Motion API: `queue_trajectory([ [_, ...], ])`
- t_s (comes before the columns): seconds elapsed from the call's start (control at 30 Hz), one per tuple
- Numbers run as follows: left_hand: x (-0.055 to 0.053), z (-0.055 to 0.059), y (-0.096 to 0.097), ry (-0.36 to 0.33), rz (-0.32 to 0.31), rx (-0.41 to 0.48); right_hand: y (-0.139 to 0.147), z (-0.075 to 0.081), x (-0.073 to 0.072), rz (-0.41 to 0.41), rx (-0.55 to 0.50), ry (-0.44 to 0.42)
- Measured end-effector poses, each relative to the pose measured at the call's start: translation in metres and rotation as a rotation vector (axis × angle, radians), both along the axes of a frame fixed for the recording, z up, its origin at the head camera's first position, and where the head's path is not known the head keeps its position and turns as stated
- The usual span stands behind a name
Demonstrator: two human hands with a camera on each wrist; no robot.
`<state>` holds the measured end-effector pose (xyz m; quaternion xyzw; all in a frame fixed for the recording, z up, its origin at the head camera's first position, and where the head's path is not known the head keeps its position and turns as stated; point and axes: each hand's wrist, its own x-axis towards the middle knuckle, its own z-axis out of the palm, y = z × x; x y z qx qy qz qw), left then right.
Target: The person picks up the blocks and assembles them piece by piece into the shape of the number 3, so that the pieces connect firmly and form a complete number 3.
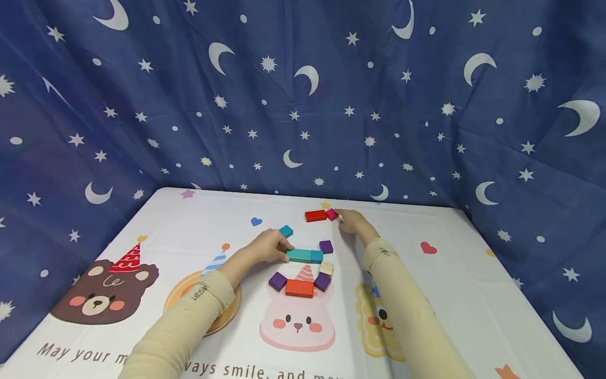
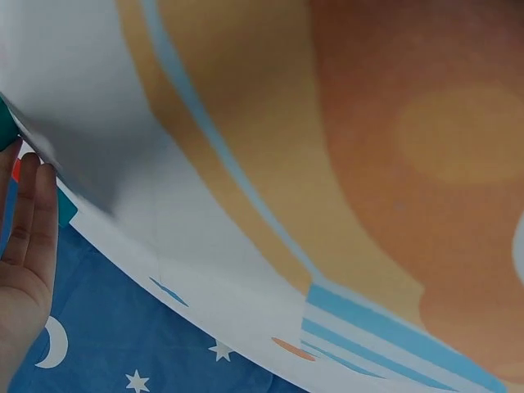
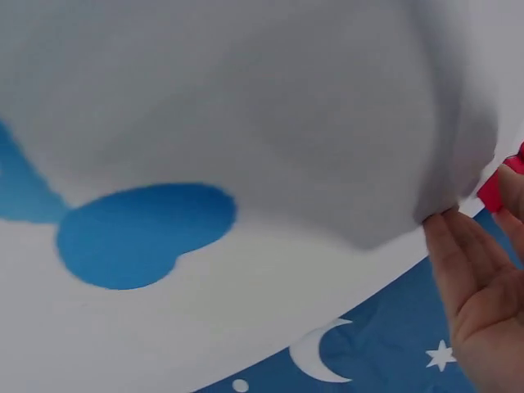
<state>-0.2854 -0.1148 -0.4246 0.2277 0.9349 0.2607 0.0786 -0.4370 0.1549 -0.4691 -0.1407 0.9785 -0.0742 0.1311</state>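
At the middle of the table, my left hand (image 1: 270, 246) has its thumb and index finger at the left end of a long teal block (image 1: 300, 256), pinching it. A blue block (image 1: 316, 257) adjoins that block's right end. Just beyond my left fingers lies another blue block (image 1: 286, 231). Farther back, my right hand (image 1: 352, 221) pinches a small pink block (image 1: 332, 214) at its right side, beside a red block (image 1: 315, 216). In the right wrist view the pink block (image 3: 493, 190) is partly hidden by fingers, while the other fingers (image 3: 450, 258) reach down to the cloth.
Between the arms lie a purple block (image 1: 325, 247), a cream block (image 1: 326, 269), two more purple blocks (image 1: 278, 281) and a red block (image 1: 299, 288) nearer the front. A white printed cloth (image 1: 445, 295) covers the table. A dark blue star-patterned curtain (image 1: 331, 105) stands behind it.
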Motion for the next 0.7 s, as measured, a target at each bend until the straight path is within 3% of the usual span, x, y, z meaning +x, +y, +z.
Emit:
queue_trajectory([
  [0.03,0.0,0.0,-0.001,0.001,0.004,-0.001,0.007,-0.019,-0.019,0.016,0.003,0.02],
  [0.07,0.0,0.001,-0.001,0.003,0.008,-0.002,0.008,-0.025,-0.026,0.012,-0.006,0.014],
  [0.1,0.001,0.001,-0.002,-0.001,0.013,0.0,0.01,-0.025,-0.022,0.026,-0.027,0.036],
  [0.13,0.001,0.002,-0.002,-0.004,0.015,0.0,0.014,-0.034,-0.031,0.045,-0.048,0.064],
  [0.17,0.001,0.002,-0.003,-0.007,0.015,0.001,0.012,-0.026,-0.025,0.02,-0.066,0.024],
  [0.23,0.002,0.001,-0.003,-0.008,0.008,0.001,0.011,-0.014,-0.011,0.022,-0.092,0.025],
  [0.3,0.001,0.0,-0.003,-0.014,0.005,0.006,0.004,0.013,0.019,0.019,-0.116,0.025],
  [0.33,0.001,0.0,-0.002,-0.012,0.002,0.006,0.003,0.016,0.019,0.004,-0.113,0.009],
  [0.4,0.001,0.0,-0.002,-0.008,0.001,0.006,-0.006,0.034,0.035,-0.027,-0.08,-0.034],
  [0.5,0.0,0.001,-0.002,-0.01,0.006,0.007,-0.009,0.031,0.032,0.01,-0.022,-0.007],
  [0.6,0.0,0.001,-0.001,-0.015,0.005,0.011,-0.005,0.015,0.017,0.073,0.006,0.07],
  [0.7,-0.001,0.001,0.0,-0.014,-0.002,0.014,-0.004,0.015,0.018,0.079,-0.003,0.088],
])
